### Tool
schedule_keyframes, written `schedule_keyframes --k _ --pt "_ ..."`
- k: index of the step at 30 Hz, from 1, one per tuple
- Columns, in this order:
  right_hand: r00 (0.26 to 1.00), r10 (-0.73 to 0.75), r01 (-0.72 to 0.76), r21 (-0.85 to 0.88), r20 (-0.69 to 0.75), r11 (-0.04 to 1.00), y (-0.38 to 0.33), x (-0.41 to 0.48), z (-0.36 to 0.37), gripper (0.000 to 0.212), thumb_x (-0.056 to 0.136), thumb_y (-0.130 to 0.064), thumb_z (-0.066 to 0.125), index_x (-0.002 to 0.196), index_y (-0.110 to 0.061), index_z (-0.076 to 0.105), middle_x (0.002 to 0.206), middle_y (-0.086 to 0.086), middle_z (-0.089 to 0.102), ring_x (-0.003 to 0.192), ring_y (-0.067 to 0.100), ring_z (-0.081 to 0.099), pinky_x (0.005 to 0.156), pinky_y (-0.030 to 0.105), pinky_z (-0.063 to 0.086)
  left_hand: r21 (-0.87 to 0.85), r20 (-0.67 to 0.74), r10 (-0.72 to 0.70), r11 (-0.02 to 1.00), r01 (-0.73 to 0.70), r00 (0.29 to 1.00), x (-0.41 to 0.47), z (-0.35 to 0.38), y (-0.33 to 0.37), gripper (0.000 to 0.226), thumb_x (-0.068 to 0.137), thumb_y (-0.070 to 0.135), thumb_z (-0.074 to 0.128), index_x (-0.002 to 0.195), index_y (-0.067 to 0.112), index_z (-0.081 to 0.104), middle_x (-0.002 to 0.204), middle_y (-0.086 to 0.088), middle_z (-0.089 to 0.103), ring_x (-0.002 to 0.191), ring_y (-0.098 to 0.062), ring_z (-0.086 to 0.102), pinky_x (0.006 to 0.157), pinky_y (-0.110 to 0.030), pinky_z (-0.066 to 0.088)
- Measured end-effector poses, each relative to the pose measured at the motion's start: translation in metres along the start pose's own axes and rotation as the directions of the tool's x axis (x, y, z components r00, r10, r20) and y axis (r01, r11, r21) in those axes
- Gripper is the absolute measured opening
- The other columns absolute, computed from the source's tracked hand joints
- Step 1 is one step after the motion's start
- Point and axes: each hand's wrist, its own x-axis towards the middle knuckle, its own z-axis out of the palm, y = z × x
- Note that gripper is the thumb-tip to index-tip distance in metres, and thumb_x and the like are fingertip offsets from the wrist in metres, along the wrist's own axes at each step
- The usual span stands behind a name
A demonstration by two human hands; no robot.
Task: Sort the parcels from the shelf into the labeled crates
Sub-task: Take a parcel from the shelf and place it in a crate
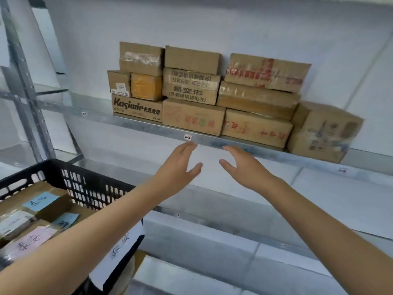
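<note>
While empty, hands (180,165) (244,167) near shelf (148,127).

The left forearm (89,228) and right forearm (314,218) are bare.

The grey metal shelf (148,127) before me carries a row of four brown cardboard boxes, side by side: the Kasimir box (137,110), the red-printed box (193,117), the red-marked long box (256,130) and the bigger taped box (323,133) at the right. A small white label (187,137) sticks on its front edge.
</note>
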Motion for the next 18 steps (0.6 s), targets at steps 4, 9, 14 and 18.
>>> schedule_keyframes --k 4,9,14,18 --pt "0.995 0.045 -0.042 0.029 -0.087 0.999 0.04 -0.017 -0.053 0.058 0.103 -0.046 0.043 0.155 -0.024 0.029 0.157 -0.003 0.036 0.141 0.019 0.038 0.105 0.029 0.034 -0.029 0.0 0.079 0.996 -0.079 0.997 0.039 0.022 0.057 0.059 0.099 0.031 0.055 0.151 0.01 0.034 0.158 -0.005 0.032 0.146 -0.018 0.027 0.116 -0.025 0.02" --pt "0.966 0.115 -0.104 0.058 -0.233 0.993 0.103 -0.048 -0.109 0.052 0.102 -0.041 0.048 0.15 -0.023 0.038 0.152 -0.003 0.042 0.135 0.018 0.043 0.101 0.03 0.037 -0.108 0.096 0.148 0.985 -0.137 0.984 0.079 0.06 0.134 0.06 0.101 0.038 0.05 0.154 0.02 0.028 0.162 0.0 0.024 0.149 -0.017 0.02 0.116 -0.029 0.02" --pt "0.934 0.172 -0.147 0.103 -0.312 0.984 0.165 -0.077 -0.146 0.045 0.102 -0.037 0.05 0.144 -0.02 0.046 0.141 -0.003 0.05 0.125 0.018 0.051 0.097 0.033 0.045 -0.174 0.088 0.146 0.976 -0.129 0.985 0.11 0.095 0.189 0.057 0.102 0.033 0.05 0.152 0.016 0.031 0.158 0.001 0.032 0.142 -0.015 0.031 0.102 -0.017 0.022" --pt "0.909 0.195 -0.166 0.109 -0.369 0.98 0.201 -0.083 -0.158 0.045 0.103 -0.032 0.048 0.144 -0.014 0.044 0.142 0.004 0.047 0.122 0.022 0.052 0.095 0.032 0.045 -0.237 0.094 0.118 0.967 -0.093 0.989 0.125 0.118 0.211 0.059 0.1 0.033 0.053 0.151 0.016 0.031 0.149 0.002 0.043 0.134 -0.016 0.043 0.098 -0.022 0.032"
